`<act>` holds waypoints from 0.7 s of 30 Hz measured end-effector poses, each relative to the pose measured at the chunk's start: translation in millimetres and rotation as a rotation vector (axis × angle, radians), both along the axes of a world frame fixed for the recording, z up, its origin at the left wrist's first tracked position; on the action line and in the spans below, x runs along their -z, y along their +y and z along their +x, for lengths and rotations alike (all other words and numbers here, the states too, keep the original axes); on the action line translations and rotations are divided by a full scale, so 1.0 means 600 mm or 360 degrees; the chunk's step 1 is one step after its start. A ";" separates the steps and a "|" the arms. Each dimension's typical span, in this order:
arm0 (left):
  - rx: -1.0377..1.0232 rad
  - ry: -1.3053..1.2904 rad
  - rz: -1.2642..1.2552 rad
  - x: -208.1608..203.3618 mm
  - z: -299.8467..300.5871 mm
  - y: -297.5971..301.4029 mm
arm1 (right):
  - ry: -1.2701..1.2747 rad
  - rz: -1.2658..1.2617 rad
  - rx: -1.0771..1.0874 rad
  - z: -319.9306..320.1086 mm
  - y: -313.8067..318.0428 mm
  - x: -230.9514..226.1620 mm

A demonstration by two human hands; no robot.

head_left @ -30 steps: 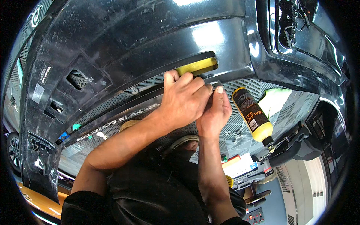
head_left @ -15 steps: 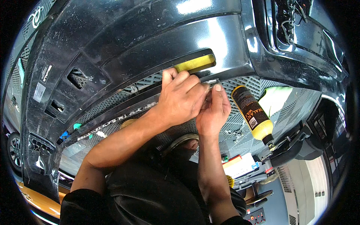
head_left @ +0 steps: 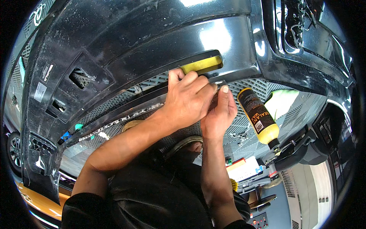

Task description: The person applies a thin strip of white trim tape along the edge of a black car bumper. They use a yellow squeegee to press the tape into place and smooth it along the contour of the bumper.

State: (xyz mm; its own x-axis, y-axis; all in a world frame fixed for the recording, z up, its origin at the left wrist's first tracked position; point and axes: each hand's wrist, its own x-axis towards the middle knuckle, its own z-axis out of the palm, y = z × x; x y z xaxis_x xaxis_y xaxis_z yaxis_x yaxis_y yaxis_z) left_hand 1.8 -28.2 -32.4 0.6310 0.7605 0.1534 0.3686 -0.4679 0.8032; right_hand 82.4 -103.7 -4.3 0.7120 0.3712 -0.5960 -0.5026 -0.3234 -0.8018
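Observation:
A large glossy black car bumper [head_left: 152, 65] arches across the view. At its lower lip my two hands meet, side by side and touching. My left hand [head_left: 188, 99] is closed, its fingers curled over the lip just below a slot; whatever is inside its grip is hidden. My right hand [head_left: 219, 116] is closed too, thumb up and fingers bent, against the left hand's fingertips. A small shiny metallic piece [head_left: 220, 83] shows at the lip above the right thumb; what it is cannot be made out. Yellow material [head_left: 204, 65] shows within the slot.
Right of my hands is a yellow bottle with a black label [head_left: 258, 116], beside a pale green cloth [head_left: 282, 101]. A wheeled work stool or cart with papers [head_left: 244, 170] stands lower right. Grey grid tiles [head_left: 228, 143] cover the floor. An orange car part [head_left: 42, 200] shows lower left.
The bumper and bottle appear slightly farther right in the view. Both hands stay at the lip, with the right thumb and the left fingers shifted a little rightward.

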 end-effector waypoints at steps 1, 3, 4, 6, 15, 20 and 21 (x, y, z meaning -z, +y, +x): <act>-0.0004 0.0004 0.0004 0.000 0.001 0.000 | -0.0020 -0.0013 -0.0001 0.000 0.002 0.001; -0.0016 0.0013 0.0016 0.001 0.004 -0.001 | -0.0039 -0.0038 -0.0010 0.001 0.003 0.002; -0.0025 0.0017 0.0025 0.001 0.005 -0.001 | -0.0038 -0.0048 -0.0018 0.003 0.001 0.003; -0.0028 0.0015 0.0035 0.001 0.004 -0.002 | -0.0004 -0.0017 -0.0003 0.004 -0.003 0.004; -0.0024 -0.0073 0.0037 0.006 -0.008 -0.001 | 0.0127 0.0076 0.0017 0.003 -0.001 -0.010; 0.0011 -0.0023 -0.0003 0.002 -0.004 0.001 | 0.0064 0.0069 -0.0030 0.005 -0.008 0.000; 0.0010 -0.0020 0.0000 0.002 -0.003 0.001 | 0.0043 0.0060 -0.0013 0.003 -0.006 0.000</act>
State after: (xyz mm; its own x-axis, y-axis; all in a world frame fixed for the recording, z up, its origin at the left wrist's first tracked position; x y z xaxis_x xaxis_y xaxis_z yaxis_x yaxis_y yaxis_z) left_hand 0.2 -27.8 -33.6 0.6339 0.7565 0.1611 0.3558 -0.4701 0.8077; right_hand 84.2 -107.1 -4.6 0.6926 0.3996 -0.6005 -0.5217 -0.2974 -0.7996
